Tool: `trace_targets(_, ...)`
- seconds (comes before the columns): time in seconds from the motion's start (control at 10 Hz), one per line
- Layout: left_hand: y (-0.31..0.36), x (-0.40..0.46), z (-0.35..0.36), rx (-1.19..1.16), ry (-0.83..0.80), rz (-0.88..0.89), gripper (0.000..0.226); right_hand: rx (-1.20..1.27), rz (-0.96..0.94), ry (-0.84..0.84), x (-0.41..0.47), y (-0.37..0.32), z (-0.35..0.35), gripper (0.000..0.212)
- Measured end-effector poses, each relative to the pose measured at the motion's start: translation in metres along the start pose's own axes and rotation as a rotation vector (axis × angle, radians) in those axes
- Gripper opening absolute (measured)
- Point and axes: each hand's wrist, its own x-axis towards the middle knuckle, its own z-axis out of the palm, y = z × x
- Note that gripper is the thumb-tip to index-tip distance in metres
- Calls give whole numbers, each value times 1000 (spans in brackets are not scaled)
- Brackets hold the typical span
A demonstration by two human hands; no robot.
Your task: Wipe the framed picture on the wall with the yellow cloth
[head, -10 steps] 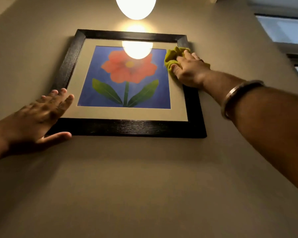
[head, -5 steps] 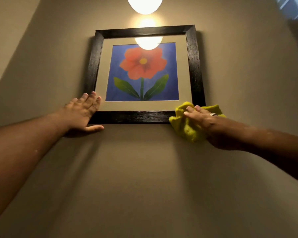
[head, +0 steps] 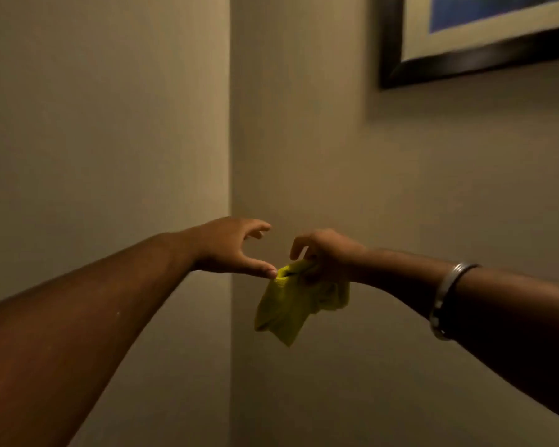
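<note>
Only the lower left corner of the framed picture [head: 465, 64] shows, at the top right: a black frame, a cream mat and a strip of blue. Well below it, away from the wall, my right hand [head: 325, 253] is shut on the yellow cloth [head: 291, 306], which hangs down crumpled from my fingers. My left hand [head: 236, 250] is open beside it, fingers spread, with the thumb tip touching the cloth's top edge. Neither hand touches the picture.
Two beige walls meet in a vertical corner [head: 230, 124] just behind my hands. A metal bangle [head: 446, 298] sits on my right forearm. The lamp is out of view.
Both hands have come off the frame and wall and dropped down together. The cloth has left the frame's lower right corner and now hangs from my right hand. The view has swung left and down.
</note>
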Motion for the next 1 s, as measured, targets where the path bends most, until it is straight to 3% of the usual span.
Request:
trace_targets(0.1, -54, -48, 30, -214, -100, -176, 90, 92, -74, -92, 28, -54, 58, 33)
trace_targets(0.2, -131, -122, 90, -436, -214, -391, 34, 248, -163, -229, 62, -119, 140, 30)
trace_targets(0.3, -169, -172, 135, -539, -222, -523, 18, 306, -208, -332, 75, -145, 197, 31)
trace_targets(0.4, -214, -253, 220, -639, -96, -777, 28, 387, -288, -540, 88, -177, 320, 27)
trace_targets(0.5, -236, -300, 289, -704, -19, -948, 34, 466, -290, -644, 80, -190, 411, 23)
trace_targets(0.7, -234, -435, 513, -952, -115, -1370, 17, 517, -145, -912, -28, -198, 676, 28)
trace_targets(0.8, -200, -501, 627, -1010, -146, -1523, 34, 380, -105, -1122, -122, -197, 796, 40)
trace_targets(0.9, -186, -532, 683, -1003, -209, -1524, 50, 340, -135, -1177, -169, -196, 851, 45)
trace_targets(1.0, -174, -554, 724, -1019, -167, -1565, 75, 195, -279, -924, -210, -195, 888, 36)
